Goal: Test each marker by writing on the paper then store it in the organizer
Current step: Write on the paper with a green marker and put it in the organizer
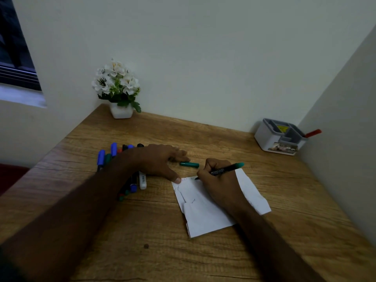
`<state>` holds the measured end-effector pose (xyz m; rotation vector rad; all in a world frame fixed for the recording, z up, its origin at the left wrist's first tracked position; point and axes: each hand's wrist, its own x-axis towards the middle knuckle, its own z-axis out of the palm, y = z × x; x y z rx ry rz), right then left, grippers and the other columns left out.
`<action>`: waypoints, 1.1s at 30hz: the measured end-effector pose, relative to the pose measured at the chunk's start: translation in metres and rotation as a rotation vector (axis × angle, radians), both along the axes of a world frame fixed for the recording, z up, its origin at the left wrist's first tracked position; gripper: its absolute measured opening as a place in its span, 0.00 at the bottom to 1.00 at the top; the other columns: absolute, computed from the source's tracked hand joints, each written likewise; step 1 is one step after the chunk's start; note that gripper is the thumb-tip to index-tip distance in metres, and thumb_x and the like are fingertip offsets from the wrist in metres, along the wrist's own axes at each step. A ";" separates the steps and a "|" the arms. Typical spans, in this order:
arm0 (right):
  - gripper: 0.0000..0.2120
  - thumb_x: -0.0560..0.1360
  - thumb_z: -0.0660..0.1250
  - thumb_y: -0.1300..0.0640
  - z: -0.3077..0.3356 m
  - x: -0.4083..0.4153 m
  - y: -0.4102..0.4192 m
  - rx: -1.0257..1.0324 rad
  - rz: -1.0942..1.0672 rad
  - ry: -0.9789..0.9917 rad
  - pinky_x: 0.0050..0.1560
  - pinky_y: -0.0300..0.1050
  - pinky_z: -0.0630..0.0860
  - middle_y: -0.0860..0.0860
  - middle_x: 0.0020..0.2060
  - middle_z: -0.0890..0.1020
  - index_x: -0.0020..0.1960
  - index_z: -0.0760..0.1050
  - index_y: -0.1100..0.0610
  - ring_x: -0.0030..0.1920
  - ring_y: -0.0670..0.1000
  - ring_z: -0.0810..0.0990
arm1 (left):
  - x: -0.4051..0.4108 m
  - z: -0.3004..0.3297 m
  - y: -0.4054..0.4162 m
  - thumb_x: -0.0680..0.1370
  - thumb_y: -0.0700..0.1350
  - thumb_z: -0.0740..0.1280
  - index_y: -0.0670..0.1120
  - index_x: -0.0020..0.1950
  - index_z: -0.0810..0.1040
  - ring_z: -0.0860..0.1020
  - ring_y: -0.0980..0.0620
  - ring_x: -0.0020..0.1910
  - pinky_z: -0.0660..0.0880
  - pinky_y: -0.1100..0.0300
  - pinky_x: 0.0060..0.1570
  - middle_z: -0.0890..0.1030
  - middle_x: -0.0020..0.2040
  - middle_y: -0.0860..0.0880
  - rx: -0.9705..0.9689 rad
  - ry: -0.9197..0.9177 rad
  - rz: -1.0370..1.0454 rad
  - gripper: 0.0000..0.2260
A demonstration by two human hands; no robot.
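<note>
My right hand grips a black marker with a green end, its tip touching the top edge of the white folded paper. My left hand lies flat on the desk, thumb pressing the paper's top left corner. The marker's green cap lies on the desk just beyond my left fingers. A pile of several blue, green, black and white markers lies under and beside my left forearm. The grey and white organizer stands at the far right with a red marker sticking out.
A white pot of white flowers stands in the far left corner of the wooden desk. Walls close in the desk at the back and right. A window is at upper left.
</note>
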<state>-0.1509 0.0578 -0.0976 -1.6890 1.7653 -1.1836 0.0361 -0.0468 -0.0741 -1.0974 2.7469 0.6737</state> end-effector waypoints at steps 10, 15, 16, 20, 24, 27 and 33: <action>0.12 0.72 0.69 0.63 -0.001 -0.001 -0.002 0.001 -0.017 -0.031 0.31 0.34 0.69 0.51 0.28 0.76 0.32 0.72 0.59 0.30 0.42 0.73 | 0.000 0.002 0.002 0.74 0.62 0.68 0.62 0.77 0.56 0.52 0.53 0.78 0.52 0.47 0.76 0.51 0.79 0.60 -0.002 -0.003 -0.024 0.35; 0.10 0.73 0.69 0.63 0.001 0.000 -0.002 0.010 -0.026 -0.029 0.31 0.34 0.70 0.56 0.31 0.79 0.35 0.74 0.64 0.30 0.42 0.74 | 0.001 -0.001 -0.001 0.73 0.63 0.68 0.62 0.76 0.56 0.52 0.53 0.78 0.52 0.46 0.76 0.51 0.79 0.60 -0.013 -0.004 -0.033 0.35; 0.10 0.73 0.69 0.63 0.001 0.001 -0.002 0.008 -0.031 -0.025 0.31 0.34 0.70 0.56 0.31 0.80 0.35 0.74 0.64 0.30 0.42 0.74 | 0.001 0.000 0.000 0.73 0.62 0.68 0.62 0.76 0.56 0.52 0.53 0.78 0.53 0.46 0.75 0.51 0.79 0.60 -0.014 -0.002 -0.034 0.35; 0.10 0.73 0.69 0.63 0.002 0.000 -0.001 0.010 -0.039 -0.019 0.30 0.33 0.69 0.57 0.30 0.78 0.34 0.73 0.65 0.30 0.42 0.73 | 0.001 -0.001 0.000 0.74 0.62 0.68 0.62 0.76 0.55 0.52 0.52 0.78 0.53 0.46 0.76 0.52 0.79 0.59 -0.006 -0.002 -0.024 0.35; 0.10 0.73 0.69 0.62 0.002 0.000 0.000 -0.005 -0.055 -0.016 0.30 0.33 0.70 0.54 0.30 0.79 0.34 0.73 0.62 0.30 0.42 0.74 | 0.001 0.001 0.002 0.74 0.61 0.68 0.61 0.77 0.55 0.51 0.53 0.78 0.52 0.49 0.76 0.51 0.79 0.59 -0.003 0.004 -0.019 0.35; 0.11 0.73 0.69 0.63 0.003 0.000 -0.001 -0.023 -0.073 -0.018 0.29 0.33 0.69 0.56 0.30 0.79 0.34 0.73 0.64 0.29 0.42 0.73 | 0.001 -0.001 -0.001 0.74 0.62 0.68 0.61 0.77 0.55 0.50 0.53 0.78 0.52 0.47 0.76 0.51 0.79 0.59 -0.008 0.002 -0.035 0.35; 0.12 0.71 0.69 0.66 0.000 0.000 -0.002 -0.028 -0.061 -0.040 0.30 0.32 0.70 0.51 0.26 0.74 0.32 0.70 0.66 0.28 0.42 0.71 | 0.002 -0.008 -0.007 0.73 0.64 0.68 0.63 0.76 0.56 0.52 0.54 0.78 0.52 0.46 0.76 0.52 0.79 0.60 -0.008 0.007 -0.035 0.35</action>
